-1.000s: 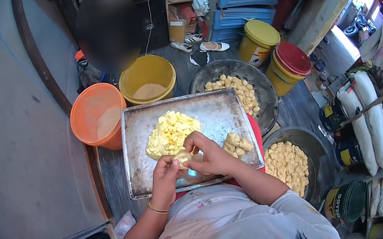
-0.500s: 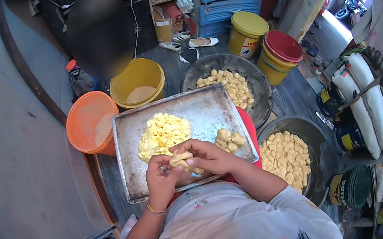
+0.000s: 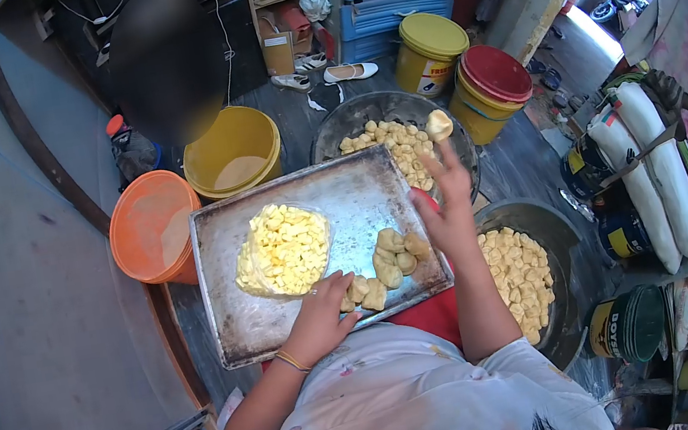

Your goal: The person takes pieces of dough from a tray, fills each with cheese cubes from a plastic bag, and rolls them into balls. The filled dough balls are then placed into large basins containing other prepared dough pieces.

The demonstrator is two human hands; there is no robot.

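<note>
A metal tray (image 3: 231, 323) lies across the lap. On it are a plastic bag of yellow cubes (image 3: 284, 247) and a cluster of dough lumps (image 3: 394, 259). My left hand (image 3: 324, 315) rests on the tray's near side, fingers stretched out and touching a few more dough pieces (image 3: 364, 294). Beyond the tray's right edge my right hand (image 3: 448, 203) is raised and open, slightly blurred. A dough ball (image 3: 439, 125) is in the air just past its fingertips, over a dark basin (image 3: 331, 131) with many dough balls (image 3: 391, 143) in it.
A second basin (image 3: 559, 235) of dough balls stands at the right. An orange bucket (image 3: 151, 236) and an open yellow bucket (image 3: 247, 145), each holding powder, stand left. Lidded buckets (image 3: 430, 48) and a red-lidded one (image 3: 492, 97) stand behind. Long white sacks (image 3: 648, 176) are far right.
My hands have come apart. The right has swung up and right toward the far basin, and a dough ball has left its fingers. The left has lowered onto the tray beside dough pieces.
</note>
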